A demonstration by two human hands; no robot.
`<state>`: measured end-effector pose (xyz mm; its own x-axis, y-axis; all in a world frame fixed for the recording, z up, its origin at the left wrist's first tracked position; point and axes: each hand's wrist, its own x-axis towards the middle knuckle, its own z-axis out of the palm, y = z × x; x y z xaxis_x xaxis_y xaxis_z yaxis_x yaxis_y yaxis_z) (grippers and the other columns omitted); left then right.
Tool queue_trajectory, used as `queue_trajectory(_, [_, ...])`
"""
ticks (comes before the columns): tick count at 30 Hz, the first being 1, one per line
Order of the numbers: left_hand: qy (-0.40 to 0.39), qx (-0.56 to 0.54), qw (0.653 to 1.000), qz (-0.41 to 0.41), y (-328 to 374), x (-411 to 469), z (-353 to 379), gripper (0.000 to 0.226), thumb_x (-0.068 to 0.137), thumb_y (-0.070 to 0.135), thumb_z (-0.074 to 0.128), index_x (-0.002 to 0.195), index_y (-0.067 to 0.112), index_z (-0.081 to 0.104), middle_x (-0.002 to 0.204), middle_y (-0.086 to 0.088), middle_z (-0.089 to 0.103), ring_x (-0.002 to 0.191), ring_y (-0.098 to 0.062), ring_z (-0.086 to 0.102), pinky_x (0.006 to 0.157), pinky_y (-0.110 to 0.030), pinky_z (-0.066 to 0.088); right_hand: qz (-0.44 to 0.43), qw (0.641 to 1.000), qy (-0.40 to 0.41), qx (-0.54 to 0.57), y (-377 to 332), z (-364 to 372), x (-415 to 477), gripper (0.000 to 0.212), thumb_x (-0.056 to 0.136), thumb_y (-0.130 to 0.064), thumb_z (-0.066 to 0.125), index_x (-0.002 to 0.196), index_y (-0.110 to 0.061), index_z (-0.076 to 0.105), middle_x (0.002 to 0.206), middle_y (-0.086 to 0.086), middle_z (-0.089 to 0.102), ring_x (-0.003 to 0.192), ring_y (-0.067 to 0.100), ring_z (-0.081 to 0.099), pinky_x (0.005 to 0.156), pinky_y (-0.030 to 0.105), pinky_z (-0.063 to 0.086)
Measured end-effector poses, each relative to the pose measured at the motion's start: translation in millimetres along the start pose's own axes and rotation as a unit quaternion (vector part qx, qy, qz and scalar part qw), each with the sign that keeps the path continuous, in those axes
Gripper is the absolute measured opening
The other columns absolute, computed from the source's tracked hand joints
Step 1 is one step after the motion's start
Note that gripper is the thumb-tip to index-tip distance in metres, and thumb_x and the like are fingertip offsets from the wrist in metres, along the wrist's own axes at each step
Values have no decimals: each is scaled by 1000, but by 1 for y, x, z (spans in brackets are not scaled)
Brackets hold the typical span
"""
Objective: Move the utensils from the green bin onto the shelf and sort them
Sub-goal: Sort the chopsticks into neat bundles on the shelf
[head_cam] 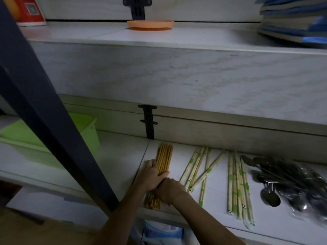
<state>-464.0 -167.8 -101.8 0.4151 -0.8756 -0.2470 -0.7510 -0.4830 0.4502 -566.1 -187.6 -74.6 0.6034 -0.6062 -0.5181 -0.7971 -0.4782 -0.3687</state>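
A bundle of yellow-brown chopsticks lies on the white shelf, pointing away from me. My left hand grips the bundle around its middle, thumb across the top. Just behind it, my right hand is curled round the bundle's near part. To the right lie loose paper-wrapped chopsticks, then a tidier row of wrapped chopsticks. Metal spoons, some in clear plastic, are piled at the far right. The green bin stands on the shelf at left, partly hidden by a dark post.
A dark slanted shelf post crosses the left of the view. The upper shelf carries an orange plate, a red box and stacked blue trays. A packet sits below the shelf.
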Motion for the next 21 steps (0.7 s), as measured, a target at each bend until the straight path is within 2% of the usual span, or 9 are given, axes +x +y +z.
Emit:
queue_trajectory(3, [34, 9, 999, 7, -4, -5, 4, 69, 97, 47, 32, 147, 5, 11, 141, -15, 26, 119, -24, 44, 99, -33, 41, -17, 998, 4, -54, 5, -4, -13, 43, 98, -41, 34, 120, -10, 54, 119, 11, 60, 110, 27, 58, 91, 40, 46])
queue_trajectory(5, [50, -5, 999, 14, -6, -9, 6, 61, 99, 40, 29, 146, 5, 15, 138, -14, 29, 110, -18, 47, 94, -27, 42, -31, 996, 15, -82, 9, -5, -19, 37, 100, -33, 33, 124, -11, 53, 123, 12, 58, 114, 29, 56, 93, 41, 46])
queue_trajectory(8, [73, -13, 997, 28, -10, -15, 8, 51, 101, 31, 29, 145, 5, 22, 133, -12, 34, 95, -8, 41, 83, -16, 35, -38, 993, 34, -105, 16, -3, -22, 34, 101, -28, 34, 125, -11, 52, 125, 13, 57, 115, 29, 55, 94, 40, 45])
queue_trajectory(10, [88, 0, 995, 41, -13, -18, 10, 49, 101, 29, 29, 144, 6, 27, 131, -10, 36, 94, -5, 39, 82, -14, 33, -49, 991, 39, -120, 18, -2, -24, 35, 101, -28, 32, 125, -11, 52, 125, 13, 57, 116, 30, 55, 94, 40, 45])
queue_trajectory(14, [109, 36, 992, 50, -17, -24, 19, 51, 101, 33, 28, 146, 9, 25, 133, -9, 36, 109, -10, 45, 92, -16, 36, -59, 988, 58, -132, 20, 1, -26, 39, 102, -32, 29, 120, -11, 55, 120, 13, 58, 112, 29, 57, 92, 39, 45])
queue_trajectory(16, [117, 46, 991, 40, -17, -29, 24, 52, 101, 36, 28, 146, 10, 25, 133, -8, 37, 110, -11, 47, 89, -16, 37, -42, 990, 81, -105, 21, 4, -24, 40, 101, -36, 29, 115, -11, 58, 116, 11, 60, 108, 27, 59, 89, 36, 45])
queue_trajectory(18, [159, 57, 985, 46, -17, -34, 26, 52, 98, 37, 32, 139, 7, 40, 123, -9, 50, 106, -17, 55, 85, -20, 43, -31, 991, 119, -62, 23, 8, -23, 37, 100, -37, 32, 111, -12, 57, 113, 9, 62, 104, 25, 60, 85, 33, 46])
queue_trajectory(20, [146, 51, 986, 62, -21, -34, 30, 51, 93, 39, 33, 124, 5, 56, 107, -11, 65, 95, -26, 66, 75, -28, 53, -42, 985, 163, -28, 24, 12, -23, 29, 98, -33, 36, 113, -13, 52, 115, 8, 60, 104, 25, 59, 83, 32, 46])
queue_trajectory(21, [137, 57, 987, 59, -22, -34, 31, 51, 96, 40, 27, 123, 7, 55, 109, -11, 67, 97, -28, 67, 76, -32, 55, -51, 981, 187, -14, 25, 13, -23, 27, 97, -31, 38, 116, -14, 49, 118, 7, 56, 107, 24, 56, 86, 32, 45])
